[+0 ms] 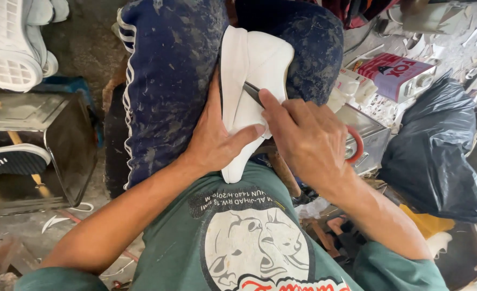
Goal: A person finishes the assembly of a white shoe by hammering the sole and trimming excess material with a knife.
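Note:
A white shoe sole (252,70) lies lengthwise between my knees, resting on my dusty dark blue trousers (168,70). My left hand (217,137) grips the sole from the left side, with the thumb pressed across its lower middle. My right hand (308,140) holds a thin dark blade (252,92) whose tip rests on the sole's surface just above my left thumb. The rest of the tool is hidden inside my fist.
A white moulded sole (9,48) sits top left above a dark metal box (39,145). A purple and red carton (394,73), a small metal case (367,134) with a red ring (355,144) and a black plastic bag (437,151) crowd the right side.

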